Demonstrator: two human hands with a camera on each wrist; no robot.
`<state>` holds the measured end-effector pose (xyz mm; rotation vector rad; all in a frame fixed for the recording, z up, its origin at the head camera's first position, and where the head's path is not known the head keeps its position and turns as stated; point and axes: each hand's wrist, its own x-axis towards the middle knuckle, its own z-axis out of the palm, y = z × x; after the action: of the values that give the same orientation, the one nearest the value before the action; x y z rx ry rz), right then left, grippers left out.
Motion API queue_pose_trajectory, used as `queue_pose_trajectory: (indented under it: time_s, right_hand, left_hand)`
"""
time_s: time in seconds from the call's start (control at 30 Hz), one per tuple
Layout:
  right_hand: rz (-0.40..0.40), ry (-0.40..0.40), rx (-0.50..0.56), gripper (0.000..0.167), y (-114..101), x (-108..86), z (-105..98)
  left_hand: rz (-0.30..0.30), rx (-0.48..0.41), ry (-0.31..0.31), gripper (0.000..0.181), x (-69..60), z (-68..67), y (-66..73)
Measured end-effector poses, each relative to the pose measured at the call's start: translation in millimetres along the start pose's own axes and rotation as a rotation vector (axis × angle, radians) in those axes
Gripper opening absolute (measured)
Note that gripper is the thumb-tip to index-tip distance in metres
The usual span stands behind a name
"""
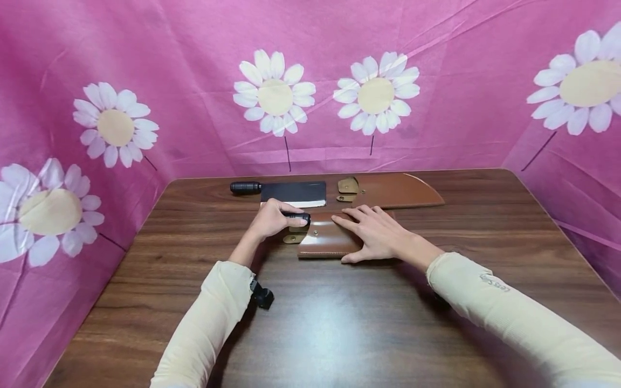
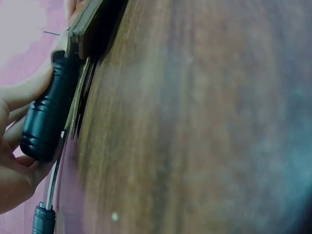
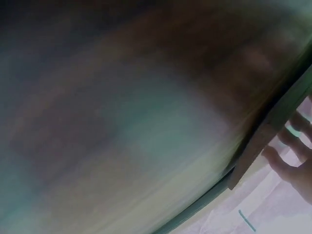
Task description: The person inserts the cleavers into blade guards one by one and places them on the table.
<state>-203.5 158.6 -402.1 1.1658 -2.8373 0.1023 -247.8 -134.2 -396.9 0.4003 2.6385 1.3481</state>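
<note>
A knife with a ribbed black handle (image 2: 51,107) has its blade hidden in a brown leather sheath (image 1: 327,241) on the table. My left hand (image 1: 271,220) grips that handle, thumb and fingers around it, at the sheath's left end. On the right part of the same sheath rests my right hand (image 1: 379,234), its fingers spread and fairly straight, covering much of the leather. The right wrist view shows those fingers at the sheath's edge (image 3: 263,141). An unfastened snap strap (image 1: 292,238) sticks out on the left, below the handle.
Behind the hands lies a cleaver (image 1: 295,192) with a dark blade and black handle pointing left. To its right is a second brown sheath (image 1: 400,190) with its flap open. A pink flowered cloth (image 1: 330,151) surrounds the wooden table (image 1: 170,280).
</note>
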Motion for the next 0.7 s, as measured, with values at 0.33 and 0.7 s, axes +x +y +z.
queue_pose_trajectory:
  time_s: [0.33, 0.7]
  right_hand:
    - [0.02, -0.125, 0.015, 0.099, -4.4, -4.0, 0.4]
    - [0.023, -0.124, 0.027, 0.099, -4.4, -3.2, 2.0]
  left_hand:
    - [-0.015, 0.006, -0.029, 0.03, 1.2, -1.2, 1.7]
    - [-0.009, 0.02, -0.042, 0.029, 0.3, -2.8, 1.9]
